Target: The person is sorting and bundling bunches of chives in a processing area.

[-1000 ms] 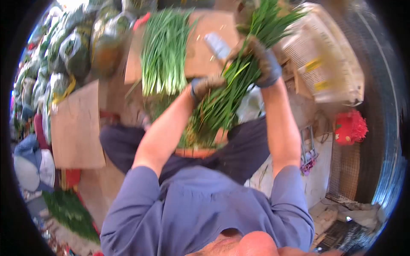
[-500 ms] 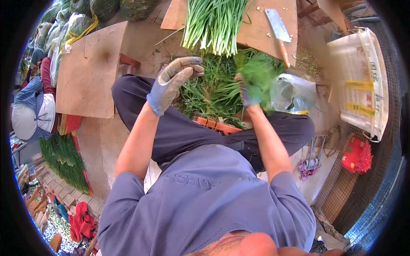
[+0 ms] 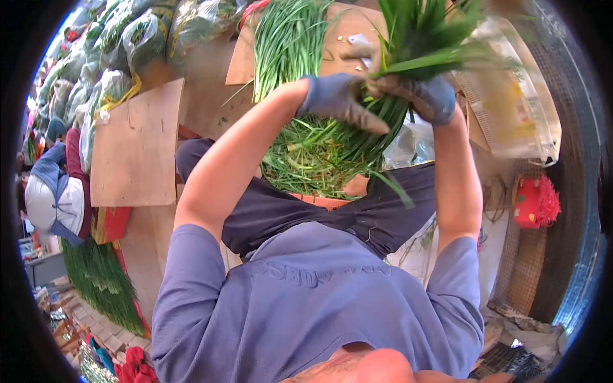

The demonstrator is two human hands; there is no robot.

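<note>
My right hand [image 3: 424, 99], in a blue glove with a soiled palm, is closed around a bunch of garlic chives [image 3: 424, 41]. The leaves fan upward, blurred, and some hang below the hand. My left hand [image 3: 335, 102], gloved too, is against the near side of the bunch, its thumb and fingers spread apart around the stems. Under both hands, loose green leaves and trimmings [image 3: 303, 169] fill an orange crate [image 3: 319, 201] between my legs. A laid-out pile of chives [image 3: 287, 45] rests on the wooden board [image 3: 345, 25] behind. The knife there is mostly hidden.
Another wooden board [image 3: 135, 147] stands at left, near a seated person [image 3: 56, 198] and more chives [image 3: 102, 287]. Stuffed plastic bags [image 3: 143, 41] line the back left. A clear plastic bag [image 3: 408, 145] lies by my right leg; a white woven sack [image 3: 511, 96] is at right.
My right hand has lifted the bunch up and away from the crate. My left hand has moved right to meet it. The view has shifted, and the hands now cover most of the knife.
</note>
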